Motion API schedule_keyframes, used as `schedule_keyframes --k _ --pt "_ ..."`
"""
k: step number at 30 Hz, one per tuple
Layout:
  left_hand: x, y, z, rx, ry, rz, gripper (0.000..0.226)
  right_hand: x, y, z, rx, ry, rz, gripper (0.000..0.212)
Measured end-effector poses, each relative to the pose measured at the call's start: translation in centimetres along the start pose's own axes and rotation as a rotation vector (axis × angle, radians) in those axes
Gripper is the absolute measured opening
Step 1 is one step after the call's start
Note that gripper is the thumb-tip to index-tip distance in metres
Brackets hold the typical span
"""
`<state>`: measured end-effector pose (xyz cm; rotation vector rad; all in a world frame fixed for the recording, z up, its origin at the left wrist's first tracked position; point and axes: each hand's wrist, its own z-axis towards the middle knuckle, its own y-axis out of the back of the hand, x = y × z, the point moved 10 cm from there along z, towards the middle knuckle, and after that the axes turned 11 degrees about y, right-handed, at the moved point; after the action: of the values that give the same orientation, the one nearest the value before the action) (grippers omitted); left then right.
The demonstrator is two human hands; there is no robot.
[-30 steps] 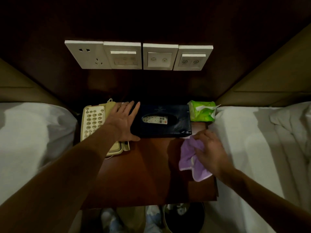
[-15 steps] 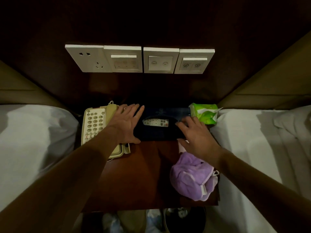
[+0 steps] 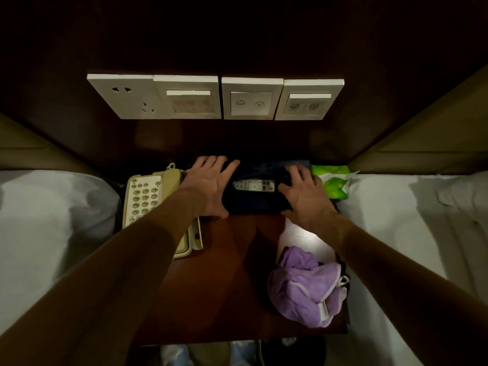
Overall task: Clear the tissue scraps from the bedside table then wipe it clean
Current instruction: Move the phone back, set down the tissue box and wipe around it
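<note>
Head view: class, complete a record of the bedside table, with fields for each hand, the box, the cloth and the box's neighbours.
box: dark, at the back of the table
left hand: flat on the box's left end
right hand: flat on the box's right end
cloth: purple, bunched, front right of table, not held
phone: left of box
green pack: right of box

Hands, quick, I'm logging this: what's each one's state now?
Left hand: open, resting on the tissue box.
Right hand: open, resting on the same box.
</note>
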<state>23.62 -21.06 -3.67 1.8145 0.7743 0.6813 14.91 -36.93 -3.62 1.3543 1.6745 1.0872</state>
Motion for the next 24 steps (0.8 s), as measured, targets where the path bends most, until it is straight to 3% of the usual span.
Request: schedule_keyframes --k 8,13,18,21,23,24 --pt "0.6 -0.3 0.6 0.025 0.013 -0.007 0.144 -0.2 0.2 0.9 0.012 0.005 0.002 0.063" --pt "1.2 0.1 -0.1 -0.083 -0.037 0.005 0.134 0.8 0.3 1.5 0.040 0.014 0.016 0.063" --pt "1.4 0.1 0.0 -0.056 -0.043 0.010 0.131 1.3 0.3 1.7 0.056 0.047 0.146 0.069" --pt "0.8 0.2 -0.1 -0.068 -0.052 0.029 0.129 0.3 1.7 -0.3 -0.186 0.125 0.287 0.057" --pt "0.4 0.2 -0.1 -0.080 -0.070 0.018 0.127 -2.7 2.7 -2.8 -0.407 0.030 0.291 0.037" --pt "0.2 0.0 -0.1 -0.079 -0.086 0.018 0.125 -4.5 2.3 -3.7 -0.432 -0.059 0.250 0.033"
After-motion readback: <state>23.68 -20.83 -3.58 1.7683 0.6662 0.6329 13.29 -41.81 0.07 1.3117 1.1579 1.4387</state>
